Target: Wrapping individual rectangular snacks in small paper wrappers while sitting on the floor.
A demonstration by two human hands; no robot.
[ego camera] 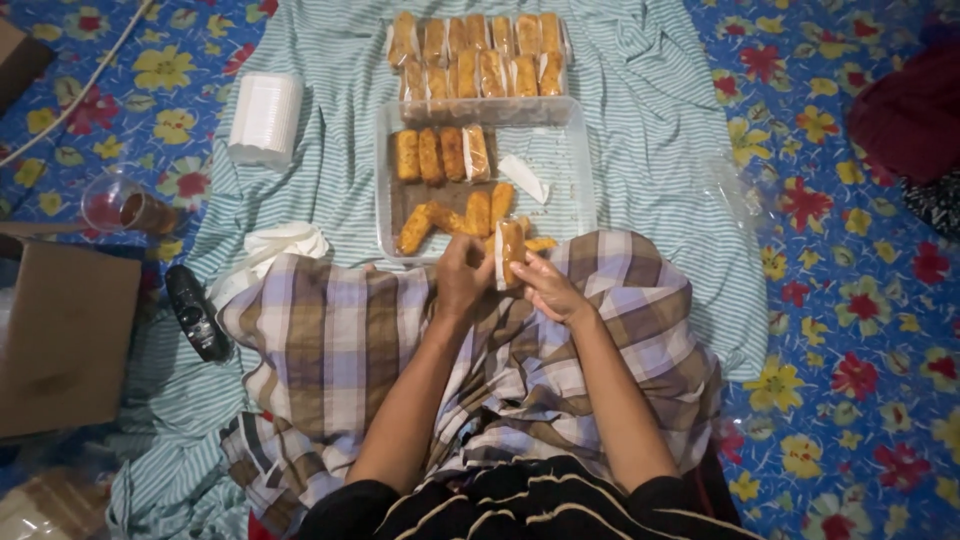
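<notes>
Both hands meet over my lap on one fried roll (511, 248) partly inside a small clear plastic wrapper. My left hand (462, 278) grips the wrapper's left edge, and my right hand (545, 285) holds the roll and wrapper from the right. Just beyond them sits a clear plastic tray (575, 190) with several golden fried rolls, some bare (447, 218) and some wrapped (440, 155). Behind the tray, two rows of wrapped rolls (478, 58) lie on the striped cloth.
A stack of white wrappers or lids (265, 116) lies at the back left. A crumpled white bag (285, 243), a dark bottle (197, 312), a glass (125, 205) and a cardboard box (62, 335) sit at the left. A flowered blue mat (850, 300) surrounds the striped cloth (660, 120).
</notes>
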